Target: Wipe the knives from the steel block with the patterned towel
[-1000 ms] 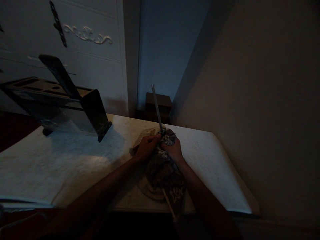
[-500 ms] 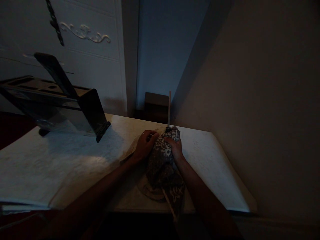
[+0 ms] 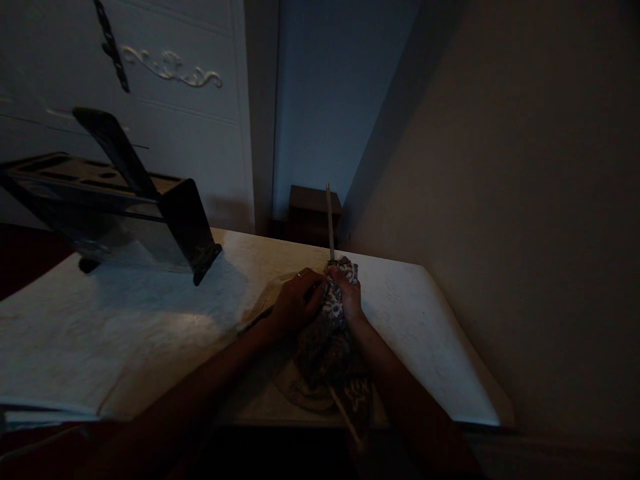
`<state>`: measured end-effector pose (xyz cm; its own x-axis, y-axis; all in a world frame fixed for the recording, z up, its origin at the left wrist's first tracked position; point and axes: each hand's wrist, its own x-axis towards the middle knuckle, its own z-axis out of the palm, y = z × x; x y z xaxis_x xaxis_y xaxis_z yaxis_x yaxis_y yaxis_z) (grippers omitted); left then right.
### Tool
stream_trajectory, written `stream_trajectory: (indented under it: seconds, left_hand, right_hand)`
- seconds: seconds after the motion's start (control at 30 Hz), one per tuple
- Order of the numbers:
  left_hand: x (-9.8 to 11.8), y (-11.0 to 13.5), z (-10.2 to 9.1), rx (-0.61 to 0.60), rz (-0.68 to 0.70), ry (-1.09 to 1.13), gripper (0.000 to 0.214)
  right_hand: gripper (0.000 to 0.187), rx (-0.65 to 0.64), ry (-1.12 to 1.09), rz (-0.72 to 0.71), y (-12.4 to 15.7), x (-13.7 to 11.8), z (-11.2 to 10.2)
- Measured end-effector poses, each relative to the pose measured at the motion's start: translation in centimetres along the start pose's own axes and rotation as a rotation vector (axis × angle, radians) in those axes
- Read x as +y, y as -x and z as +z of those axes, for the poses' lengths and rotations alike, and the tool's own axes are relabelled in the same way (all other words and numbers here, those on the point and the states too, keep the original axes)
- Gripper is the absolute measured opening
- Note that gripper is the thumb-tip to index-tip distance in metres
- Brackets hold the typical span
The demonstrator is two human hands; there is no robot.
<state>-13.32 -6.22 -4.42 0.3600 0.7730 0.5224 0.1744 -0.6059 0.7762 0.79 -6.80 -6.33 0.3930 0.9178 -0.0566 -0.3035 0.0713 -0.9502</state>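
Note:
In dim light, a brown cloth with a white pattern (image 3: 332,308) is bunched up over the table. My right hand (image 3: 351,298) is closed on its upper part, the thumb lying along the top. A thin straight rod (image 3: 330,223) stands up from the cloth's far end, with a small dark piece at its foot. My left hand (image 3: 300,299), a ring on one finger, presses curled fingers against the cloth's left side. Beneath lies a beige cloth-like piece (image 3: 303,389). A pale narrow stick (image 3: 346,415) juts from the lower folds toward me.
A knife block (image 3: 185,217) with clear sides and one black handle (image 3: 113,147) stands on the white table (image 3: 165,333) at left. A dark narrow item (image 3: 255,320) lies by my left wrist. Behind are a brown box (image 3: 315,200) and a white door (image 3: 190,127); a wall (image 3: 525,200) rises at right.
The rod has tilted and shifted slightly left. My left hand has moved a little nearer to me and right, and the patterned cloth is gathered more narrowly.

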Motion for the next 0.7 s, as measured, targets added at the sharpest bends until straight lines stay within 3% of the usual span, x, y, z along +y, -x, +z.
stream_trajectory:
  seconds: [0.3, 0.37, 0.5, 0.6, 0.7]
  left_hand:
    - [-0.2, -0.27, -0.03, 0.043, -0.217, 0.04, 0.016]
    - [-0.31, -0.24, -0.15, 0.094, -0.171, -0.072, 0.017]
    - [-0.4, 0.02, -0.32, 0.174, 0.089, -0.34, 0.018]
    - [-0.54, 0.25, -0.12, 0.124, 0.217, -0.335, 0.019]
    - [-0.98, 0.27, 0.21, 0.06, 0.198, -0.26, 0.02]
  right_hand:
    - [0.035, 0.012, -0.091, 0.123, -0.26, 0.39, -0.11]
    - [0.034, -0.026, -0.13, 0.154, -0.17, 0.33, -0.09]
    - [0.034, -0.116, -0.216, 0.212, 0.1, -0.04, -0.09]
    - [0.031, -0.15, -0.259, 0.221, 0.32, -0.33, -0.07]
    - [0.03, -0.134, -0.281, 0.28, 0.39, -0.52, -0.07]
